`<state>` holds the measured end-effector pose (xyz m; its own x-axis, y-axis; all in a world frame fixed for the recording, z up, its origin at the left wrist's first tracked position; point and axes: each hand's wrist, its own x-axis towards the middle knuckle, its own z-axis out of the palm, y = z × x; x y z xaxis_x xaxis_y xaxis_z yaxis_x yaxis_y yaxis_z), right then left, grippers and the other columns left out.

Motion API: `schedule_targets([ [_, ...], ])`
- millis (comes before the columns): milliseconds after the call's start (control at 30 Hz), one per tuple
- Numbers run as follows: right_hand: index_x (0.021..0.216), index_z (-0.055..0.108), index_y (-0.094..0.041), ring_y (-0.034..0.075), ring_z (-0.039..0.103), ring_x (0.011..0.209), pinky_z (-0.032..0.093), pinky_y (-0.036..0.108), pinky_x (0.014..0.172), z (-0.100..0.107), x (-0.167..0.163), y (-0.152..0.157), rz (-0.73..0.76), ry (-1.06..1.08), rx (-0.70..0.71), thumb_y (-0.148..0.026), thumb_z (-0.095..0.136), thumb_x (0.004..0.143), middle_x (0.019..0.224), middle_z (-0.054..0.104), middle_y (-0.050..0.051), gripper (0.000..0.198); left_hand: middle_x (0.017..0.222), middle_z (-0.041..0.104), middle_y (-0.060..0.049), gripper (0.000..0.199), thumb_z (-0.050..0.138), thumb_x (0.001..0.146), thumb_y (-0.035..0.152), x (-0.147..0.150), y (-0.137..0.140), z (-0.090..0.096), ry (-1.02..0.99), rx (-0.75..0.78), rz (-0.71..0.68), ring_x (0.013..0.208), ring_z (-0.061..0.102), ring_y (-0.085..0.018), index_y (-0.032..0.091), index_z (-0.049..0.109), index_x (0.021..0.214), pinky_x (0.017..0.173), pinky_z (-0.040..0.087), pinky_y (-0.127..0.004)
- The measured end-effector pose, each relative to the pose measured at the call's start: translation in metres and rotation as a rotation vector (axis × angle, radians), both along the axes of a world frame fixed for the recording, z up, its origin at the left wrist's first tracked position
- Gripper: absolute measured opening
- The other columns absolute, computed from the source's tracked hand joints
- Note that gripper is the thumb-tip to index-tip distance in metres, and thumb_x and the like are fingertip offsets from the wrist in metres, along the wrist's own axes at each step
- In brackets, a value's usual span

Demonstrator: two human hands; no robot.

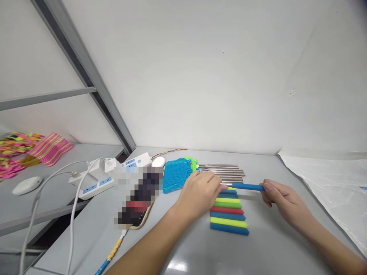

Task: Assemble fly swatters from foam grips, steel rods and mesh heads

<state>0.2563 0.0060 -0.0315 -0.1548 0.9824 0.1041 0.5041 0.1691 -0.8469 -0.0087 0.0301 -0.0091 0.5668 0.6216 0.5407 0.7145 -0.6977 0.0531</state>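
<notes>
My left hand (199,194) is closed round a thin metal rod (226,184), most of which its fingers hide. On the rod's right end sits a blue handle sleeve (248,186), and my right hand (279,194) pinches the far end of that sleeve. Below them, a column of loose handle sleeves in blue, yellow, green and red (227,210) lies side by side on the table. Behind my left hand are several more metal rods (229,170) in a row. Blue mesh fly swatter heads (176,173) lie stacked at their left, with a green one (195,164) behind.
A phone (142,198), partly blurred out, lies left of my left arm with a cable attached. Power strips (99,187) with white plugs and cables are further left. Pink and yellow striped pieces (51,149) lie at far left. Clear plastic sheeting (329,183) covers the right side.
</notes>
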Motion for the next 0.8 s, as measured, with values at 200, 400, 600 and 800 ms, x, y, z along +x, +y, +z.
schedule_targets([
  [200, 0.062, 0.040, -0.022, 0.014, 0.037, 0.058, 0.030, 0.029, 0.054, 0.001, -0.005, -0.003, -0.020, 0.015, 0.065, -0.049, 0.037, 0.095, 0.062, 0.040, -0.001, 0.043, 0.075, 0.059, -0.002, 0.032, 0.035, 0.099, 0.034, 0.004, -0.004, 0.001, 0.050, -0.089, -0.005, 0.069, 0.054, -0.016, 0.018, 0.057, 0.082, 0.068, 0.034, -0.030],
  [400, 0.076, 0.054, -0.024, 0.014, 0.042, 0.058, 0.034, 0.028, 0.054, 0.014, -0.003, -0.003, -0.055, -0.007, 0.134, -0.046, 0.045, 0.093, 0.064, 0.047, -0.001, 0.029, 0.073, 0.060, -0.002, 0.018, 0.047, 0.095, 0.029, 0.005, -0.010, 0.004, -0.100, 0.015, -0.026, 0.067, 0.053, -0.015, 0.018, 0.059, 0.088, 0.063, 0.036, -0.030],
  [600, 0.089, 0.059, -0.025, 0.017, 0.049, 0.067, 0.039, 0.029, 0.058, 0.019, -0.005, -0.004, 0.136, -0.184, 0.245, -0.038, 0.049, 0.092, 0.074, 0.055, 0.002, 0.017, 0.087, 0.063, -0.001, 0.029, 0.071, 0.080, 0.023, -0.006, -0.006, 0.015, -0.548, 0.060, -0.123, 0.079, 0.057, -0.015, 0.024, 0.057, 0.106, 0.073, 0.047, -0.030],
  [800, 0.079, 0.054, -0.023, 0.015, 0.045, 0.062, 0.035, 0.027, 0.054, 0.024, -0.019, -0.014, 0.222, -0.130, 0.205, -0.037, 0.043, 0.095, 0.069, 0.052, 0.001, 0.023, 0.099, 0.055, 0.000, 0.066, 0.076, 0.073, 0.024, 0.011, -0.003, 0.024, -1.188, -0.342, -0.190, 0.077, 0.061, -0.012, 0.031, 0.039, 0.127, 0.075, 0.054, -0.031],
])
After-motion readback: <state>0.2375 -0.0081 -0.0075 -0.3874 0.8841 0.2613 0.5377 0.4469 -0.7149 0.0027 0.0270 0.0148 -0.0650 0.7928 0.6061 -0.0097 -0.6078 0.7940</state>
